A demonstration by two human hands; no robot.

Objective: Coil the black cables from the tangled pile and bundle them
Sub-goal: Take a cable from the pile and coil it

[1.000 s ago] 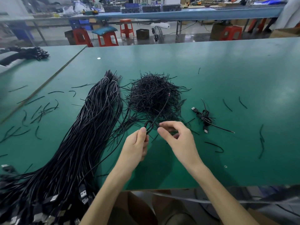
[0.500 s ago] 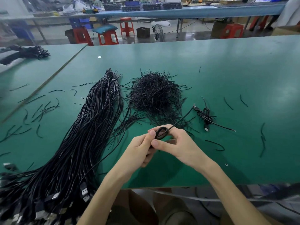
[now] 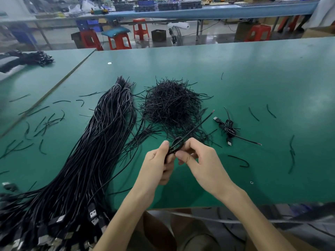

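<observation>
My left hand (image 3: 157, 164) and my right hand (image 3: 201, 163) pinch a small coil of one black cable (image 3: 176, 144) between them, above the table's near middle. The cable's free end (image 3: 203, 122) sticks out up and to the right, bare at its tip. A long bundle of black USB cables (image 3: 94, 151) lies on the left, its plugs at the near edge. Behind my hands sits a round heap of short black ties (image 3: 170, 104). One coiled and tied cable (image 3: 228, 129) lies to the right.
The green table (image 3: 253, 78) is strewn with loose short black pieces on both sides. Another dark cable pile (image 3: 30, 57) lies at the far left. Red stools (image 3: 119, 40) and a long workbench stand beyond the table.
Both hands came together and drew nearer to me. The cable's loop got smaller and tighter, and its free end swung from pointing up over the heap to the right.
</observation>
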